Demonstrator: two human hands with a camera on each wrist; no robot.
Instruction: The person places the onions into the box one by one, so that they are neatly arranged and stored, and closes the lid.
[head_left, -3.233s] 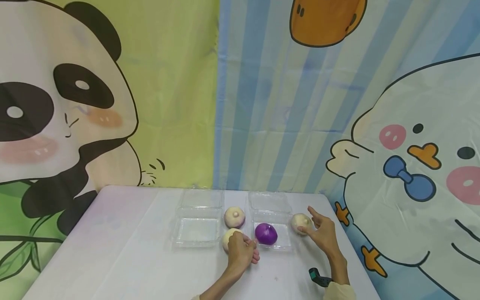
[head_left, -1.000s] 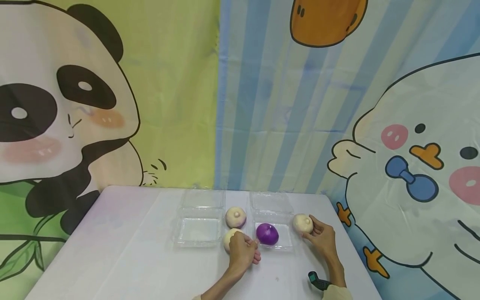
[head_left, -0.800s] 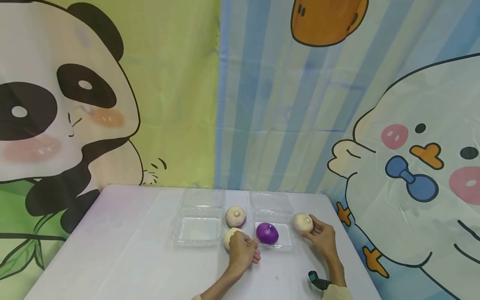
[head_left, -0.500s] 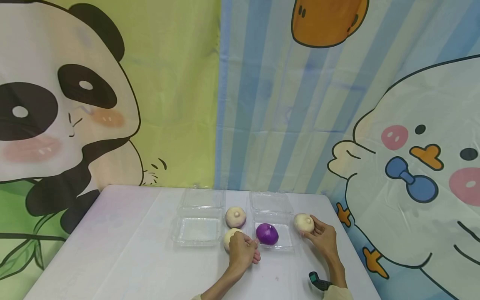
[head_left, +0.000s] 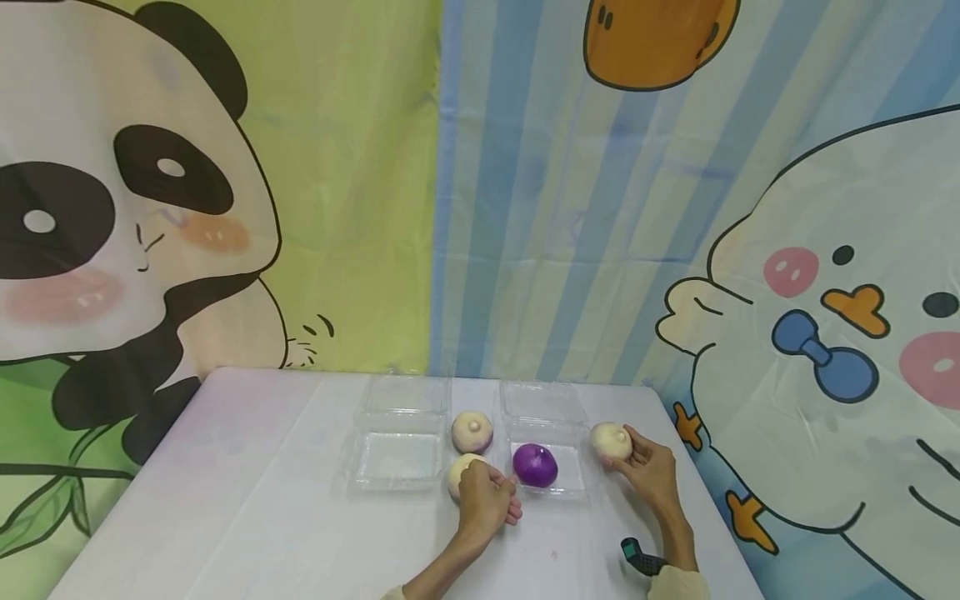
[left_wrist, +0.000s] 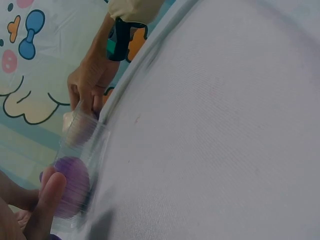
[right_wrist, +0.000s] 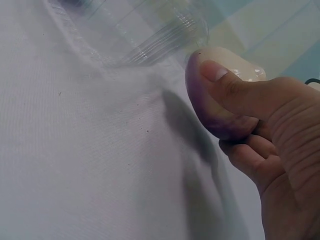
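Observation:
My right hand pinches a round turnip, cream with a purple underside, at the right of the table. In the right wrist view my thumb presses the turnip and its shadow falls on the cloth. My left hand stays low between the containers, fingers bent, partly covering a cream turnip; whether it grips anything is hidden. Its fingertips are close to the right clear container, in which a purple turnip lies. Another cream-and-purple turnip sits between the containers.
A second clear plastic container stands at the left with its lid laid back. The other lid lies back too. A white cloth covers the table. A printed curtain hangs behind.
My right hand first closes on the right turnip, then shifts it slightly right, away from the container. My left hand and the other turnips keep their places.

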